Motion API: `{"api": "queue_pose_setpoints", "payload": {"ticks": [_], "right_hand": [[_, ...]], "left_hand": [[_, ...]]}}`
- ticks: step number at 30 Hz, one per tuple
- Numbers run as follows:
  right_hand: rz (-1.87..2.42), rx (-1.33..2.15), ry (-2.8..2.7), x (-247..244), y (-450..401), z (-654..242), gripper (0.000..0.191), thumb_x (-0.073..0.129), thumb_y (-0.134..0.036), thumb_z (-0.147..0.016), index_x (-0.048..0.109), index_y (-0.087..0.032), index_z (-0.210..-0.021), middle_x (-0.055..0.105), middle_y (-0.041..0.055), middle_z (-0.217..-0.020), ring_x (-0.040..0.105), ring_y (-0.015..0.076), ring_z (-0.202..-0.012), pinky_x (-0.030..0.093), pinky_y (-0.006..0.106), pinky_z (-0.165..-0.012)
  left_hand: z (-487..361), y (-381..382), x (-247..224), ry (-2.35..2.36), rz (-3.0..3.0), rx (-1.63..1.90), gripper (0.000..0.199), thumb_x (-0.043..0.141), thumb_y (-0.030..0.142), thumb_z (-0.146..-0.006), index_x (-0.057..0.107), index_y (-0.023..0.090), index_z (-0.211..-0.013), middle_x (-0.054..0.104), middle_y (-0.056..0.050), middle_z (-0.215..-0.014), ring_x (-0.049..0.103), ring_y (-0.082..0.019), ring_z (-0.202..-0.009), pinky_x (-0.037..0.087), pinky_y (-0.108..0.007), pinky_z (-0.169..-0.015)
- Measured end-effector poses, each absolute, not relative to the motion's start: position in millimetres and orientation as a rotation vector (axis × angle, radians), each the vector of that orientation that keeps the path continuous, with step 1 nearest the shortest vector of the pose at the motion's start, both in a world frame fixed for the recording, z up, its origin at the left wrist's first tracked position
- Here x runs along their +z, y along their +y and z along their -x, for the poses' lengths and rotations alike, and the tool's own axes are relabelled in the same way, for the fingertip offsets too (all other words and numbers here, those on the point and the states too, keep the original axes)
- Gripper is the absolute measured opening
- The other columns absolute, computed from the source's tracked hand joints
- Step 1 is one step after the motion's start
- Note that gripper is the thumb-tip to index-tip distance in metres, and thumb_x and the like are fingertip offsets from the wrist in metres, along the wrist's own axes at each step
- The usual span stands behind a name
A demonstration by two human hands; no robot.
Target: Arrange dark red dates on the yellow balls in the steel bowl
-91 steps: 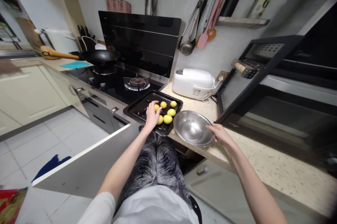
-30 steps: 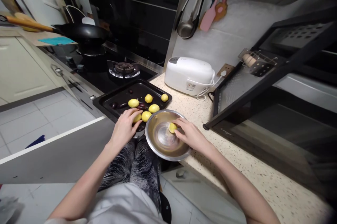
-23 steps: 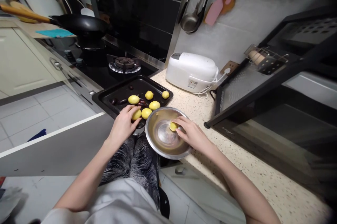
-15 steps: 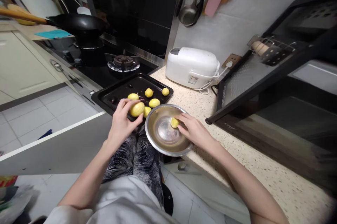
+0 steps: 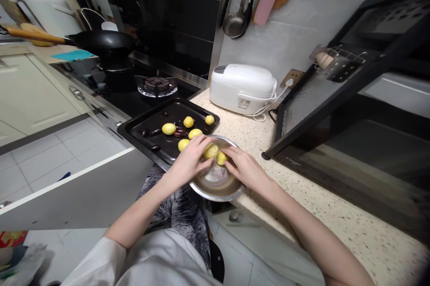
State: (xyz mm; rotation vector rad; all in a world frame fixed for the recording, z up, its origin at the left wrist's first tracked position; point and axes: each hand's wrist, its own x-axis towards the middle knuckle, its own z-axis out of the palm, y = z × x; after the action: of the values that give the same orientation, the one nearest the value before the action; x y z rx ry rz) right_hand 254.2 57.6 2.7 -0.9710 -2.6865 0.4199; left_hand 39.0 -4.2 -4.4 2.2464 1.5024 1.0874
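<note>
A yellow lemon is pinched in the fingers of my left hand, over the metal bowl. My right hand reaches over the bowl's right side, its fingers closed on a smaller yellow lemon. The two lemons are very near each other; whether they touch, I cannot tell. The bowl sits at the counter edge, overlapping the black baking tray. Lying on the tray are several more lemons and dark reddish-brown oval pieces that look like dates.
Behind the bowl stands a white appliance with a plugged-in cord. A black-framed oven takes up the right side. The gas burner and a wok are at the back left. Utensils hang on the wall.
My left hand has carried its lemon right, from above the tray to over the bowl beside my right hand. My right hand stays in the bowl with its lemon.
</note>
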Motion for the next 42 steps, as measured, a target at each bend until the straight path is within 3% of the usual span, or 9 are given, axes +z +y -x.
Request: {"api": "queue_pose_setpoints", "payload": {"ticks": [5, 11, 19, 24, 28, 35, 42], "right_hand": [[0.981, 0.454, -2.652, 1.2, 58.7, -253.3, 0.024, 0.056, -0.009, -0.096, 0.062, -0.017, -0.118, 0.07, 0.0115, -0.112, 0.069, 0.0252, -0.101, 0.059, 0.044, -0.089], [0.945, 0.416, -2.638, -1.2, 59.9, -253.0, 0.024, 0.056, -0.01, -0.095, 0.063, -0.019, -0.117, 0.071, 0.0119, -0.116, 0.069, 0.0268, -0.106, 0.059, 0.047, -0.091], [0.928, 0.298, -2.649, 2.0, 53.7, -251.3, 0.021, 0.061, -0.008, -0.093, 0.063, -0.021, -0.11, 0.072, 0.0088, -0.112, 0.07, 0.0257, -0.099, 0.059, 0.042, -0.084], [0.862, 0.298, -2.65, 0.4, 57.3, -252.6, 0.017, 0.061, -0.011, -0.094, 0.064, -0.021, -0.108, 0.072, 0.009, -0.114, 0.07, 0.0261, -0.105, 0.059, 0.042, -0.087], [0.861, 0.339, -2.622, -1.7, 60.7, -254.2, 0.016, 0.06, -0.016, -0.096, 0.066, -0.021, -0.11, 0.073, 0.0097, -0.116, 0.07, 0.0265, -0.107, 0.059, 0.043, -0.089], [0.863, 0.372, -2.604, -2.1, 62.2, -255.0, 0.014, 0.059, -0.02, -0.097, 0.066, -0.022, -0.109, 0.073, 0.01, -0.115, 0.07, 0.0274, -0.106, 0.058, 0.043, -0.088], [0.869, 0.374, -2.602, -4.3, 62.6, -254.7, 0.016, 0.06, -0.02, -0.096, 0.066, -0.023, -0.11, 0.073, 0.0088, -0.117, 0.07, 0.0269, -0.109, 0.058, 0.042, -0.09]], "left_hand": [[-40.2, -0.2, -10.8, 1.553, -2.365, 0.819, 0.03, 0.063, 0.017, -0.093, 0.058, 0.021, -0.123, 0.059, -0.011, -0.123, 0.064, -0.028, -0.112, 0.056, -0.043, -0.097], [-41.7, -2.6, -11.2, 1.751, -2.412, 0.685, 0.026, 0.063, 0.02, -0.096, 0.057, 0.018, -0.121, 0.062, -0.011, -0.122, 0.066, -0.029, -0.108, 0.059, -0.042, -0.088], [-40.0, -12.2, -11.1, 1.754, -2.323, 0.908, 0.024, 0.064, 0.02, -0.097, 0.061, 0.023, -0.121, 0.067, -0.007, -0.122, 0.068, -0.025, -0.11, 0.059, -0.036, -0.086], [-30.1, -24.5, -8.8, 1.666, -2.197, 1.2, 0.017, 0.055, 0.024, -0.103, 0.064, 0.023, -0.118, 0.068, -0.007, -0.121, 0.067, -0.023, -0.113, 0.057, -0.038, -0.098], [-6.0, -26.7, -18.0, 1.794, -2.082, 1.397, 0.024, 0.046, 0.023, -0.105, 0.064, 0.024, -0.121, 0.065, -0.009, -0.125, 0.063, -0.024, -0.122, 0.052, -0.043, -0.108], [21.2, -24.5, -37.9, 1.944, -2.036, 1.167, 0.036, 0.049, 0.035, -0.105, 0.06, 0.02, -0.137, 0.061, -0.011, -0.142, 0.057, -0.027, -0.135, 0.045, -0.051, -0.118], [21.1, -19.5, -36.4, 1.829, -2.046, 1.062, 0.044, 0.058, 0.031, -0.098, 0.058, 0.022, -0.141, 0.061, -0.012, -0.139, 0.063, -0.03, -0.127, 0.055, -0.05, -0.106]]}}
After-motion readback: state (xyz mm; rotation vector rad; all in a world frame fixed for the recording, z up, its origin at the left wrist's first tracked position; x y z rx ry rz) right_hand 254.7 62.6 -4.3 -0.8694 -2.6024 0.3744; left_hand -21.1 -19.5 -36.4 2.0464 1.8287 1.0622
